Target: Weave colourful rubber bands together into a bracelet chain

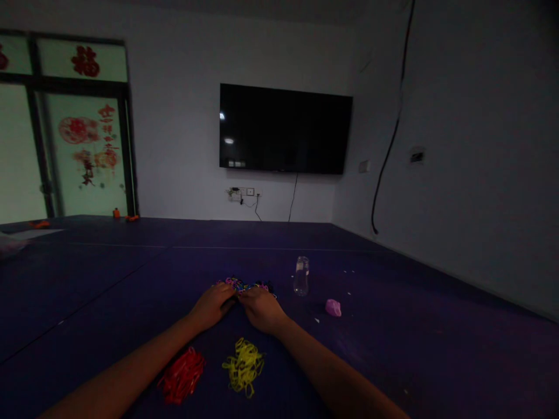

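Observation:
A loose pile of multicoloured rubber bands [236, 283] lies on the purple tabletop, partly covered by my hands. My left hand [213, 305] reaches into the near left side of the pile, its fingers bent together on the bands. From the right, my right hand [262, 308] has its fingers curled and pressed into the same bands, close to the left fingertips. Which single bands lie between the fingers is too small and dark to see. Nearer to me are a heap of red rubber bands [182, 375] by my left forearm and a heap of yellow rubber bands [244, 366] between my arms.
A clear plastic bottle [301, 277] stands right of the pile, with a crumpled pink lump [333, 308] beyond my right hand. Small white scraps dot the purple table [414, 337]. Orange objects [131, 218] sit at the far left edge. A television [286, 129] hangs behind.

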`<state>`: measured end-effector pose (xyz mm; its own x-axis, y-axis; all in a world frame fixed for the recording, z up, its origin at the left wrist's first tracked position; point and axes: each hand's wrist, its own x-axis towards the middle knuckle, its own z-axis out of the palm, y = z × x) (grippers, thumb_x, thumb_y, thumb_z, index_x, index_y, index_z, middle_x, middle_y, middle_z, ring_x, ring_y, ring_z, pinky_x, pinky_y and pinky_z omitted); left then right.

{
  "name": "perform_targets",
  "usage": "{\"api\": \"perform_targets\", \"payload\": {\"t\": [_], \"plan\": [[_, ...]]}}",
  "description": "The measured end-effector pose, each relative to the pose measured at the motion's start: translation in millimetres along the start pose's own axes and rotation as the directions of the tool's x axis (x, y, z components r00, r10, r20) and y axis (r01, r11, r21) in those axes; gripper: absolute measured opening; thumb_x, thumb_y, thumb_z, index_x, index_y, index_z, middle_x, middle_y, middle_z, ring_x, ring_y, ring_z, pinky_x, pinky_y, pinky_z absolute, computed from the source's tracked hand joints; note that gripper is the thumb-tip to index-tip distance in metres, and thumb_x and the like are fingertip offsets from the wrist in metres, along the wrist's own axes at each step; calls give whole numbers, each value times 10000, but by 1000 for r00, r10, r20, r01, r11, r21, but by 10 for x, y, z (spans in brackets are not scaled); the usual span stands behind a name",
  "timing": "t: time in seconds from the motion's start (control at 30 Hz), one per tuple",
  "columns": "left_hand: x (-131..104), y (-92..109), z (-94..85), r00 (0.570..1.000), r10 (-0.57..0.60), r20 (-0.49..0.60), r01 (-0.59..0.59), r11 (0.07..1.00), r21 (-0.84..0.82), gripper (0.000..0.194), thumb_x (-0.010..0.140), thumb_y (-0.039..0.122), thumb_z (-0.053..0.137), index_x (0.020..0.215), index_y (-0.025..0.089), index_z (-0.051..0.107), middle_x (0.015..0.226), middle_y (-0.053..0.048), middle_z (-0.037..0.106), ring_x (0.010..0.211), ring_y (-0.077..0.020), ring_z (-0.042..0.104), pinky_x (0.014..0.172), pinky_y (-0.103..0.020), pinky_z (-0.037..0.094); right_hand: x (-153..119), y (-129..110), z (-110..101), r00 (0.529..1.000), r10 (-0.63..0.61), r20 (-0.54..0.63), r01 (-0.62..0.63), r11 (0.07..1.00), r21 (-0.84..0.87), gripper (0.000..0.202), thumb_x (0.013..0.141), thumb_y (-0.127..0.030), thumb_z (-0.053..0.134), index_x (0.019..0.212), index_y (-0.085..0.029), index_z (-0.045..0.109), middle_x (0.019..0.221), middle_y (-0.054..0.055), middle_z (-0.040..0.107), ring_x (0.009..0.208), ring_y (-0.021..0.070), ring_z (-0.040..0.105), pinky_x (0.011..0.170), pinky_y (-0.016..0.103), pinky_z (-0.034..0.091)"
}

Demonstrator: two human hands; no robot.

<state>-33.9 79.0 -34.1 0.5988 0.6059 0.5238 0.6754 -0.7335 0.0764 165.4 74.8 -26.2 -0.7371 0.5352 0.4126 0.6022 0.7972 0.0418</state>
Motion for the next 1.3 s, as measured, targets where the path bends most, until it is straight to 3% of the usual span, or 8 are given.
{"api": "perform_targets", "payload": {"t": [0.57,0.87,1.07,1.3], "plan": [[-4,14,-11,1000,-17,9,17,1000,0,100,864,131,514,876,183,598,902,-49,621,886,-197,549,784,-307,415,-7,-11,1,1000,2,2,-2,1000,30,379,796,-79,438,1111,-174,625,1066,82,664,993,191,581,866,295,417],[16,-15,33,999,49,22,-49,999,6,187,910,174,454,833,176,624,829,-49,596,818,-181,538,700,-280,399,-12,-12,-16,998,53,16,-53,999,5,326,801,-79,441,1054,-163,630,1023,88,669,960,192,587,826,278,421],[7,-27,43,999,30,28,-31,999,24,183,898,160,469,799,178,622,813,-45,591,809,-180,536,706,-287,398,-21,-11,-13,1000,30,-2,-30,999,20,361,803,-83,444,1106,-164,622,1044,83,668,963,194,587,844,285,422],[6,-2,6,999,12,41,-12,1000,-2,160,890,155,483,863,188,636,851,-45,602,854,-191,544,727,-289,403,-16,-11,-1,1000,29,-10,-29,1000,10,304,809,-99,454,1024,-155,660,1007,84,678,949,195,587,833,284,424]]}}
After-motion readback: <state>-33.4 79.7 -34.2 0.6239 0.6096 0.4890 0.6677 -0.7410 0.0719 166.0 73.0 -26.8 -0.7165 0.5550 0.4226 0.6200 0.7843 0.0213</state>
